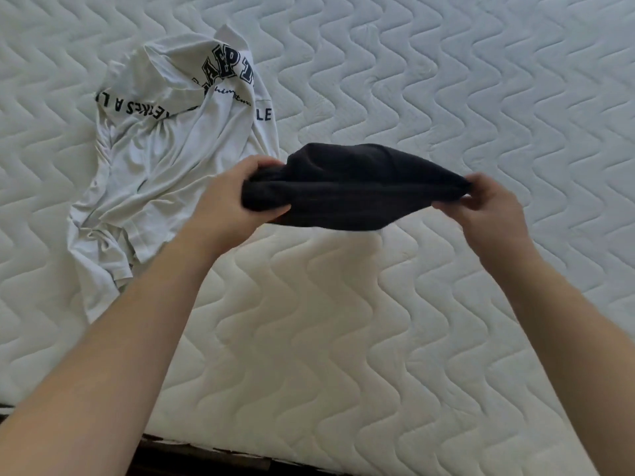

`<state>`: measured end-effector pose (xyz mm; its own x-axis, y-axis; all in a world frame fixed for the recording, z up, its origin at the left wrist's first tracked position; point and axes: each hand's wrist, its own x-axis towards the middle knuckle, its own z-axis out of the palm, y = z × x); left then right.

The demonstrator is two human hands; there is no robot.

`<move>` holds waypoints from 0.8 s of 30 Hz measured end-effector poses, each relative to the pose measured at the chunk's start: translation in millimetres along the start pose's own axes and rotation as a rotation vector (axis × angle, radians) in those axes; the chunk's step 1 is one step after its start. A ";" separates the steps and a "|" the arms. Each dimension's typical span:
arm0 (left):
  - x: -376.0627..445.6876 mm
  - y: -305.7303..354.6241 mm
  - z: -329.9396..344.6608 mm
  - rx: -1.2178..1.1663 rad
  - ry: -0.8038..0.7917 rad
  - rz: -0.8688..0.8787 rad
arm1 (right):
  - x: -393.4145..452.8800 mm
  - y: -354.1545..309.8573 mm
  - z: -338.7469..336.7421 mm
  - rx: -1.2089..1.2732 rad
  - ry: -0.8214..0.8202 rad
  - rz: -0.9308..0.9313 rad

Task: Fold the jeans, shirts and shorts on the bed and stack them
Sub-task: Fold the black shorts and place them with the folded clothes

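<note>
A crumpled white printed shirt [165, 159] lies at left on the mattress [481, 97]. My left hand [233, 197] clutches one end of the black garment [350, 187], my right hand [488, 204] pinches the other; its long axis runs left-right, held above the bed.

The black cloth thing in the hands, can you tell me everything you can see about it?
The black garment is soft, dark, plain fabric, bunched and partly folded, so its type is unclear. It is stretched sideways above the mattress. The left hand grips one end and the right hand pinches the other. Its left end overlaps the white shirt in view; contact is unclear.
</note>
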<state>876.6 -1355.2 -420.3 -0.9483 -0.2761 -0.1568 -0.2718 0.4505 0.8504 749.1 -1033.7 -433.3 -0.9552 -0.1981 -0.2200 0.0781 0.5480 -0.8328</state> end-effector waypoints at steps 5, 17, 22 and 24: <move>-18.3 -11.6 59.1 0.147 0.057 0.217 | -17.0 37.4 -0.3 0.080 0.169 0.044; -147.5 -85.6 183.7 0.396 -0.097 -0.011 | -131.7 158.0 43.5 0.176 0.300 0.763; -121.0 -70.9 182.2 0.113 0.096 -0.244 | -129.0 121.4 88.9 0.610 0.118 0.994; -97.5 -70.5 176.1 -0.026 0.164 -0.443 | -119.0 113.2 95.4 0.635 0.123 1.015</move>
<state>959.3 -1210.6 -553.4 -0.7030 -0.5682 -0.4276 -0.6379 0.2381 0.7324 898.8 -1025.6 -549.8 -0.3947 0.1895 -0.8991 0.9039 -0.0952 -0.4169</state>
